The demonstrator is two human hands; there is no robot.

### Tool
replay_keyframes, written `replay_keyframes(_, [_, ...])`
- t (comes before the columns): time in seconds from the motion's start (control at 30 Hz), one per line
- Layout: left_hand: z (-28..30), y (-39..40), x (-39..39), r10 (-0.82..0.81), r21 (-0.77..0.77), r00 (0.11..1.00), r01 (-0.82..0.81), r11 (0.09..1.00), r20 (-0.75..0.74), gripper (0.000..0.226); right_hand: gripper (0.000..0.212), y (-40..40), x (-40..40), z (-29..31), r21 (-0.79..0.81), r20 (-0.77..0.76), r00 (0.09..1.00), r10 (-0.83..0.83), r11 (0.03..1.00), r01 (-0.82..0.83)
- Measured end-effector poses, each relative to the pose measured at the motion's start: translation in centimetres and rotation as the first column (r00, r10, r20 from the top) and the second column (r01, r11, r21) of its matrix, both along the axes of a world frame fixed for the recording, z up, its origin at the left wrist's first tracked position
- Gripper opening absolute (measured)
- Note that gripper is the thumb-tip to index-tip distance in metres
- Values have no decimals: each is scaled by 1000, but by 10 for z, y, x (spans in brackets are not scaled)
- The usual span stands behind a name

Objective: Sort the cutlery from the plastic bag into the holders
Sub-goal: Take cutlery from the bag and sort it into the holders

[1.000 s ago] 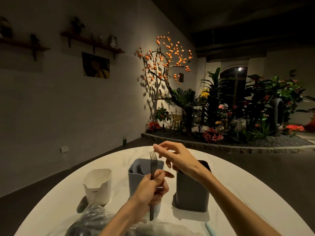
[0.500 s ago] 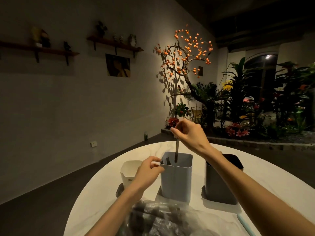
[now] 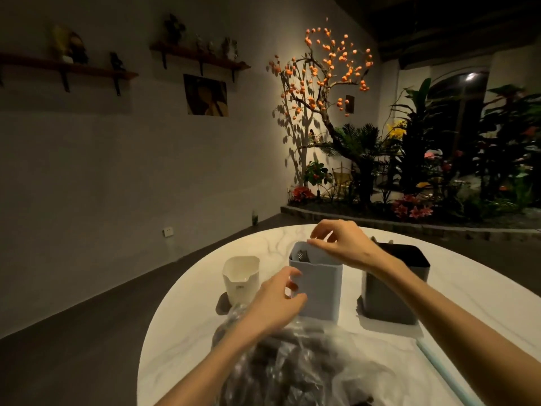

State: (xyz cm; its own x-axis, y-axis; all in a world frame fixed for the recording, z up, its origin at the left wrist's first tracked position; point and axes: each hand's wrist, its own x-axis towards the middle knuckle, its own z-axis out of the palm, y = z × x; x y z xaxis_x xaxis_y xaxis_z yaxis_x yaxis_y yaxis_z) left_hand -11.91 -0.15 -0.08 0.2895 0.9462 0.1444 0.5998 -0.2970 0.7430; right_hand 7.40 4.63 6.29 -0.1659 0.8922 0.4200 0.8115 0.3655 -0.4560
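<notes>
Holders stand in a row of 3 on your white marble table [image 3: 483, 294]: a white holder [image 3: 241, 281] on the left, a light grey holder [image 3: 320, 291] in the middle and a dark grey holder [image 3: 392, 291] on the right, all upright and a little apart from one another. Your right hand [image 3: 341, 244] hovers over the rim of the light grey holder with its fingers loosely spread and nothing pinched between them. Just below it, fork tines [image 3: 301, 255] show inside that holder near its left corner. Your left hand [image 3: 278, 303] is at the holder's near left side, fingers half curled and empty; you cannot tell whether they touch the wall. Under your left forearm the clear plastic bag [image 3: 295, 367] lies crumpled at the near edge of the table, with dark cutlery visible through it but too blurred to sort by type. A pale blue strip [image 3: 439, 367] runs along the table at the lower right. Beyond the table you see shelves [image 3: 202, 58] on the wall and an orange-fruited tree [image 3: 325, 83].
</notes>
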Motion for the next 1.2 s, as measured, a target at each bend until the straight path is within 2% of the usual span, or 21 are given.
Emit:
replay_keyframes(0.07, [-6,-25,10,12,58,993,-5,998,-118,65,26,-39,4,-3,-73,8,998,65,995,-64])
replay_keyframes(0.13, [-18,-52,20,-43,36,969,53,998,-242,92,24,-74,9,-20,-162,16,994,108,981,-104])
replay_keyframes(0.2, [-31,-78,27,-118,12,898,136,991,-423,110,20,-102,14,-43,-223,38,993,109,970,-98])
replay_keyframes(0.27, [-42,-94,26,-140,41,818,196,980,-558,117,15,-123,14,-65,-242,61,996,60,969,-44])
replay_keyframes(0.33, [-51,-101,19,-122,44,795,183,982,-595,115,14,-140,16,-84,-222,56,998,-24,974,36])
replay_keyframes(0.43, [-50,-106,0,-47,101,837,121,988,-545,101,14,-166,17,-105,-128,115,993,-5,992,20])
replay_keyframes(0.53, [-45,-114,-18,66,329,871,113,937,-487,60,11,-189,3,-120,-42,349,919,182,983,-179])
replay_keyframes(0.63, [-44,-121,-25,87,351,947,29,936,-310,43,39,-198,-18,-131,70,499,826,260,939,-338])
replay_keyframes(0.73, [-37,-129,-26,112,262,991,-89,961,-70,35,52,-203,-33,-127,164,429,860,275,913,-374])
replay_keyframes(0.77, [-35,-130,-27,121,234,993,-115,966,-11,36,48,-207,-37,-125,154,391,867,308,907,-392])
replay_keyframes(0.83, [-32,-127,-30,156,204,986,-166,965,63,40,34,-212,-43,-125,115,435,842,320,907,-405])
replay_keyframes(0.87, [-31,-126,-32,178,179,981,-190,965,83,43,33,-214,-45,-128,110,469,822,325,901,-419])
replay_keyframes(0.97, [-26,-125,-36,192,74,975,-200,977,111,44,43,-213,-49,-135,-13,318,863,392,912,-410])
replay_keyframes(1.03, [-25,-126,-36,181,73,975,-191,979,125,41,39,-206,-50,-137,-37,337,875,348,934,-357])
replay_keyframes(1.13, [-23,-129,-36,154,83,974,-169,982,165,38,23,-200,-57,-130,-95,156,960,233,971,-220])
replay_keyframes(1.2, [-21,-128,-38,140,71,974,-154,985,179,37,23,-196,-60,-127,-174,78,976,203,967,-187])
